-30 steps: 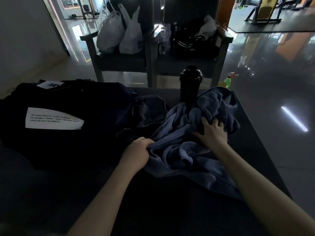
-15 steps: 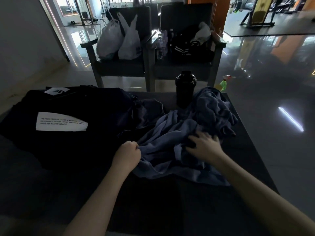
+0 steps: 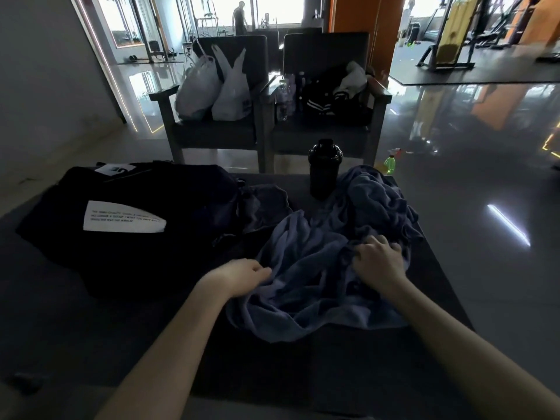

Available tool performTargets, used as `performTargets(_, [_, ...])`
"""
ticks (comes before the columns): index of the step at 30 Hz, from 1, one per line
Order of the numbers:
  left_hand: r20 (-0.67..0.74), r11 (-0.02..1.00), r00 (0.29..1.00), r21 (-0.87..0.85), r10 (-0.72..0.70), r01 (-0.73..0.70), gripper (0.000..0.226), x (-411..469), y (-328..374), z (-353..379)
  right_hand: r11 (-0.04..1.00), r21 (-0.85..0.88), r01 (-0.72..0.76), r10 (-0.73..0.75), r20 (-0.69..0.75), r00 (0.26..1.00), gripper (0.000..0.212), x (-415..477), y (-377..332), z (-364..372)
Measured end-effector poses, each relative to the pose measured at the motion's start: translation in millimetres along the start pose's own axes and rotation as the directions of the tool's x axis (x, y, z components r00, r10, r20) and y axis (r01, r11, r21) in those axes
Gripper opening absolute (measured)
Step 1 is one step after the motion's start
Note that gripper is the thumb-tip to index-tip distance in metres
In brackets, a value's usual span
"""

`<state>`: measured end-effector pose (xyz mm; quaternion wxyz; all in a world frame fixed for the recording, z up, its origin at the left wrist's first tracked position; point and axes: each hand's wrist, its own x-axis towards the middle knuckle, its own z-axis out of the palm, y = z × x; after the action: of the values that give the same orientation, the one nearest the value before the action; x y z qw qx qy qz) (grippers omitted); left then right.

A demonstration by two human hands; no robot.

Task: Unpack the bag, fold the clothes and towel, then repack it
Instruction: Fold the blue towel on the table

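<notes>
Black shaker bottle (image 3: 325, 168) upright on table (image 3: 439, 286); white plastic bags (image 3: 212, 86) on chair (image 3: 218, 128); green, possibly spray, bottle (image 3: 391, 162) on floor.

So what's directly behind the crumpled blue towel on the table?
A black shaker bottle stands upright just behind the blue towel, whose folds hide its base. Whatever lies under the towel is covered. Both hands grip the cloth.

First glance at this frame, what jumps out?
Both hands, left hand and right hand, gripping a crumpled blue towel at centre right of the table. To the left lies a black garment with a white label; a black shaker bottle stands behind the towel.
</notes>
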<state>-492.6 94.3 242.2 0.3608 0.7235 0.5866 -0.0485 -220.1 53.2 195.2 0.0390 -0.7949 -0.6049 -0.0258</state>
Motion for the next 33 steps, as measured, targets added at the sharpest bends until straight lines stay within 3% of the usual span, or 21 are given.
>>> performTargets(2, [-0.209, 0.999, 0.978, 0.039, 0.014, -0.006, 0.035, 21.6, 7.0, -1.8, 0.983, 0.175, -0.059, 0.058, 0.012, 0.998, 0.044, 2.1, -20.7, -0.3])
performTargets(4, [-0.427, 0.995, 0.903, 0.096, 0.046, -0.005, 0.032, 47.2, 13.2, 2.0, 0.951, 0.271, -0.150, 0.116, 0.139, 0.984, 0.052, 10.8, -38.0, 4.4])
performTargets(6, [-0.494, 0.996, 0.867, 0.084, 0.067, -0.030, 0.032, 74.7, 17.7, 8.1, 0.936, 0.286, -0.207, 0.157, 0.188, 0.969, 0.051, 22.0, -49.9, 13.2])
performTargets(13, [-0.319, 0.917, 0.945, 0.394, 0.069, 0.066, 0.061, 117.7, 27.9, 9.4, 0.930, 0.285, -0.232, 0.200, 0.138, 0.970, 0.026, 45.2, -51.3, 26.8])
performTargets(18, [-0.181, 0.938, 0.980, 0.317, -0.082, 0.137, 0.060, 86.3, 24.6, 7.7, 0.986, 0.121, -0.115, 0.113, 0.029, 0.993, 0.020, 25.1, -46.2, 16.9])
performTargets(21, [-0.027, 0.948, 0.972, 0.215, -0.235, 0.235, 0.053, 62.9, 18.3, 1.2, 0.993, 0.068, -0.097, 0.092, 0.069, 0.993, 0.011, 10.2, -35.6, 5.9])
performTargets(23, [-0.096, 0.929, 0.965, 0.262, -0.242, 0.259, 0.042, 54.9, 15.8, -1.2, 0.988, 0.096, -0.124, 0.113, 0.119, 0.986, 0.007, 2.6, -26.0, -2.0])
performTargets(25, [-0.306, 0.941, 0.945, 0.271, -0.114, 0.201, 0.036, 59.8, 16.3, 4.5, 0.973, 0.153, -0.173, 0.148, 0.163, 0.975, 0.023, 0.4, -21.6, -5.3])
performTargets(27, [-0.399, 0.983, 0.917, 0.163, -0.009, 0.081, 0.038, 70.5, 21.4, 16.5, 0.960, 0.190, -0.207, 0.173, 0.181, 0.968, 0.039, 5.6, -22.4, -3.0])
performTargets(30, [-0.330, 0.999, 0.944, 0.034, -0.003, 0.015, 0.019, 85.4, 26.9, 31.8, 0.946, 0.273, -0.175, 0.135, 0.159, 0.978, 0.027, 11.1, -30.3, 8.9])
performTargets(33, [-0.325, 0.999, 0.946, -0.048, -0.005, -0.011, 0.003, 88.7, 27.0, 28.3, 0.899, 0.424, -0.112, 0.117, 0.014, 0.993, 0.017, 11.2, -27.8, 15.1])
